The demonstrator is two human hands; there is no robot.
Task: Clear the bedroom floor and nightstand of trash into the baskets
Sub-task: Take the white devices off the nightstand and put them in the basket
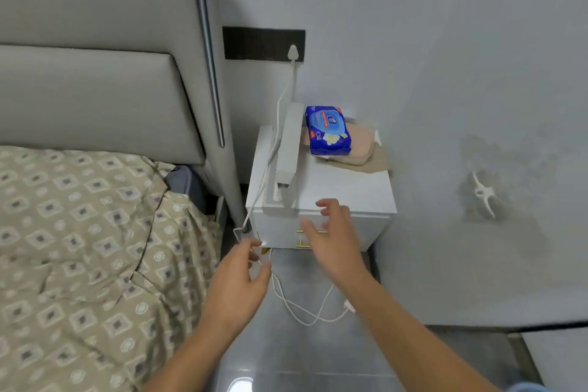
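Note:
A white nightstand (356, 191) stands in the corner beside the bed. On it lie a long white box (289, 149), a blue wipes pack (327, 130) and a beige cloth (366, 159) under the pack. My right hand (331, 239) hovers open in front of the nightstand's front edge, holding nothing. My left hand (238, 283) is lower, by the nightstand's bottom left corner, with thumb and fingers curled near a white cable (299, 309); I cannot tell whether it grips the cable. No basket is in view.
The cable runs from a wall plug (293, 52) down past the nightstand and loops on the grey tiled floor (302, 356). The bed with a patterned cover (82, 248) and grey headboard (105, 41) fills the left. A wall (477, 105) closes the right.

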